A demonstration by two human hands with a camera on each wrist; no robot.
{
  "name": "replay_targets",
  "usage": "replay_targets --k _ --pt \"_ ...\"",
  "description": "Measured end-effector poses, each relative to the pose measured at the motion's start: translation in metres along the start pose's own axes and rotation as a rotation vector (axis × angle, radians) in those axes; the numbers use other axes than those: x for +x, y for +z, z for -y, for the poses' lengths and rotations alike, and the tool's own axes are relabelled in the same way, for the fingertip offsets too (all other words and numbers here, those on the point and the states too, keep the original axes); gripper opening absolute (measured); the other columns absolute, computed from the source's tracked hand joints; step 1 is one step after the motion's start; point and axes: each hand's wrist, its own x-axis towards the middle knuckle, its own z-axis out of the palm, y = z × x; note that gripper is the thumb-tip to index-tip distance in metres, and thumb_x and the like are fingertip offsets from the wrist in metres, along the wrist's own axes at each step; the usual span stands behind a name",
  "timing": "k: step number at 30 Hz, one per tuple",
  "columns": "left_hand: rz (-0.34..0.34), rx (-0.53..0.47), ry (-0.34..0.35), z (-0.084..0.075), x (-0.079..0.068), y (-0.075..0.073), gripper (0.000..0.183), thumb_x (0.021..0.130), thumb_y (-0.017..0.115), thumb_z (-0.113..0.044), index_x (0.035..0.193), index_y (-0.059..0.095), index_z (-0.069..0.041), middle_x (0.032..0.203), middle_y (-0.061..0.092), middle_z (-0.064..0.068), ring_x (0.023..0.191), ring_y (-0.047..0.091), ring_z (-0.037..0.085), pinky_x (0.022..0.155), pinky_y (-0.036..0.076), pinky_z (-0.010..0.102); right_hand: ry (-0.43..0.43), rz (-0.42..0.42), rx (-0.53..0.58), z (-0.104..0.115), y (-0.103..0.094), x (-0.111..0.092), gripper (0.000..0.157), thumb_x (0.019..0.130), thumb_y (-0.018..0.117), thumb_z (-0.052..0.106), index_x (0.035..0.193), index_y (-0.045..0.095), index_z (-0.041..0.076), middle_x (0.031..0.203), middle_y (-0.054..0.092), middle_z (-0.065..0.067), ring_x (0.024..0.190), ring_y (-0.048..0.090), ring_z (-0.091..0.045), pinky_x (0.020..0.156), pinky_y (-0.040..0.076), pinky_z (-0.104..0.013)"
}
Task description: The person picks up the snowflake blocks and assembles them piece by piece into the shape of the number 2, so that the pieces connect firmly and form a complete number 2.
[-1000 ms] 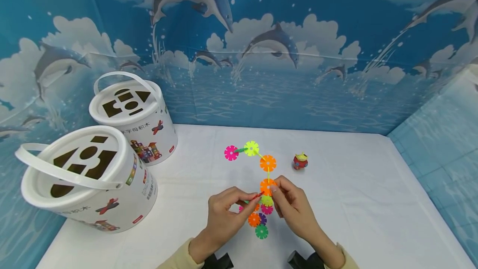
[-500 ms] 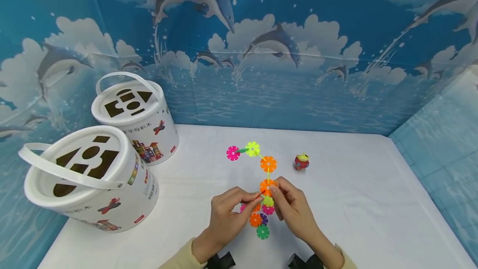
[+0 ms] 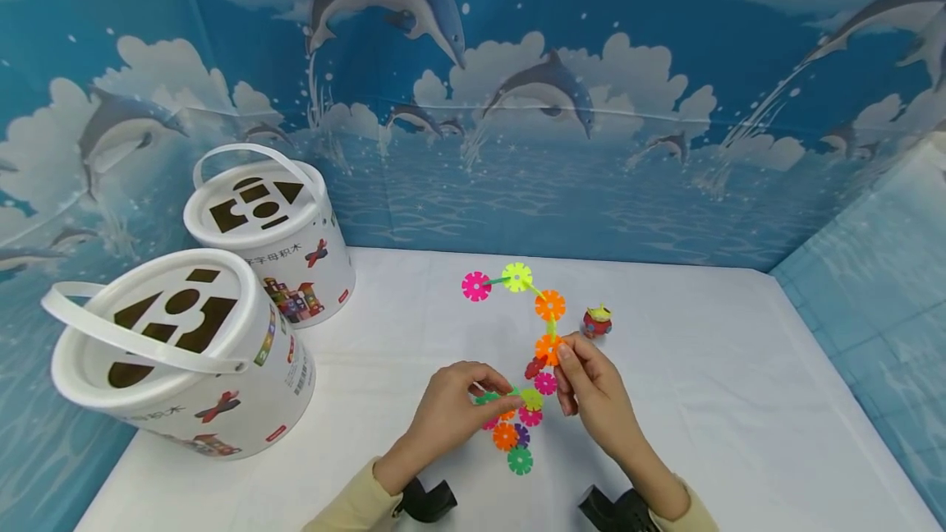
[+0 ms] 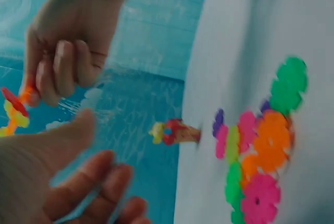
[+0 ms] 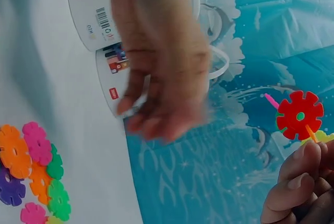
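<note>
My right hand (image 3: 597, 388) pinches an orange snowflake disc (image 3: 547, 350) at the near end of a chain of slotted plastic discs. A red disc (image 5: 292, 115) is joined to that orange one. The chain runs up through another orange disc (image 3: 550, 304) and a yellow disc (image 3: 516, 276) to a pink disc (image 3: 476, 286). My left hand (image 3: 452, 402) is apart from the chain, thumb and fingers spread with nothing between them. Just beyond its fingertips lies a cluster of loose discs, among them a green disc (image 3: 521, 460), an orange disc (image 4: 271, 143) and a purple disc (image 5: 11, 187).
Two white lidded buckets with handles, a front one (image 3: 244, 401) and a rear one (image 3: 318, 282), stand on the left. Behind the right hand is a small red toy figure (image 3: 597, 322). A dolphin-print backdrop (image 3: 517, 187) rises behind the white table (image 3: 739, 401).
My left fingers have come off the red disc and drawn slightly away, opening. My right hand has moved a little up and right, taking the whole chain along.
</note>
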Motion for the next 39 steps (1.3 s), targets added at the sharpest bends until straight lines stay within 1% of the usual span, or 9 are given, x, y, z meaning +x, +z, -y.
replay_targets --k 4,7,11,14,22,26,31,36,39 --pt "0.083 0.241 -0.054 0.014 0.001 0.004 0.030 0.074 0.081 -0.037 0.086 0.072 -0.011 0.076 0.063 -0.007 0.071 0.054 0.011 0.063 0.044 0.022 -0.012 0.000 0.021 0.002 -0.003 0.000 0.016 0.103 0.039 0.007 0.090 0.046 0.000 0.061 0.041 -0.007 0.041 0.042 -0.019 0.036 0.039 -0.031" --pt "0.118 0.349 -0.085 0.022 0.001 0.006 0.036 0.071 0.084 -0.033 0.089 0.068 -0.007 0.075 0.056 -0.003 0.068 0.047 0.010 0.060 0.041 0.022 -0.030 -0.006 0.011 0.003 -0.005 0.000 0.016 0.102 0.039 0.006 0.089 0.047 0.001 0.061 0.041 -0.007 0.042 0.042 -0.018 0.036 0.039 -0.032" --pt "0.174 0.397 -0.141 0.029 -0.002 0.007 0.042 0.069 0.086 -0.032 0.092 0.062 -0.006 0.073 0.044 -0.003 0.067 0.041 0.011 0.058 0.038 0.023 -0.046 -0.018 0.001 0.004 -0.005 0.000 0.016 0.102 0.041 0.004 0.088 0.049 0.003 0.061 0.042 -0.006 0.042 0.042 -0.018 0.036 0.039 -0.031" --pt "0.209 0.399 -0.159 0.033 -0.003 0.007 0.042 0.068 0.086 -0.031 0.091 0.059 -0.008 0.072 0.041 -0.004 0.065 0.040 0.012 0.058 0.036 0.023 -0.050 -0.022 0.012 0.005 -0.005 0.000 0.016 0.101 0.041 0.003 0.088 0.049 0.003 0.060 0.042 -0.006 0.042 0.042 -0.018 0.036 0.039 -0.031" --pt "0.260 0.327 -0.119 0.041 0.001 0.008 0.023 0.073 0.084 -0.020 0.074 0.062 -0.011 0.061 0.045 -0.008 0.059 0.040 0.009 0.056 0.034 0.022 -0.022 -0.004 0.115 0.009 -0.007 -0.001 0.018 0.103 0.038 0.005 0.088 0.045 -0.002 0.060 0.039 -0.007 0.041 0.041 -0.020 0.037 0.038 -0.031" --pt "0.229 0.263 -0.114 0.039 0.003 0.004 0.014 0.077 0.080 -0.018 0.074 0.068 -0.012 0.057 0.047 -0.009 0.057 0.042 0.008 0.056 0.036 0.022 -0.032 0.015 0.202 0.011 -0.009 -0.001 0.018 0.103 0.036 0.006 0.089 0.043 -0.002 0.061 0.036 -0.009 0.042 0.039 -0.020 0.038 0.035 -0.032" --pt "0.169 0.125 -0.079 0.022 0.006 -0.005 0.009 0.083 0.075 -0.021 0.084 0.075 -0.011 0.063 0.061 -0.007 0.055 0.049 0.004 0.056 0.042 0.021 -0.069 0.069 0.342 0.009 -0.013 0.001 0.018 0.104 0.031 0.005 0.092 0.044 0.003 0.063 0.032 -0.010 0.043 0.036 -0.021 0.039 0.029 -0.035" --pt "0.144 -0.107 -0.046 -0.003 0.005 -0.020 0.015 0.088 0.069 -0.028 0.092 0.075 -0.014 0.080 0.066 -0.010 0.068 0.058 0.006 0.060 0.051 0.024 -0.069 0.132 0.434 0.008 -0.016 0.001 0.021 0.105 0.027 0.005 0.094 0.045 0.008 0.064 0.032 -0.009 0.045 0.034 -0.022 0.042 0.026 -0.034" --pt "0.156 -0.230 -0.040 -0.016 0.003 -0.028 0.016 0.089 0.068 -0.029 0.094 0.075 -0.015 0.085 0.066 -0.010 0.076 0.060 0.010 0.064 0.053 0.027 -0.057 0.181 0.500 0.009 -0.018 0.000 0.021 0.105 0.025 0.006 0.100 0.046 0.007 0.066 0.033 -0.008 0.046 0.034 -0.022 0.044 0.025 -0.033"
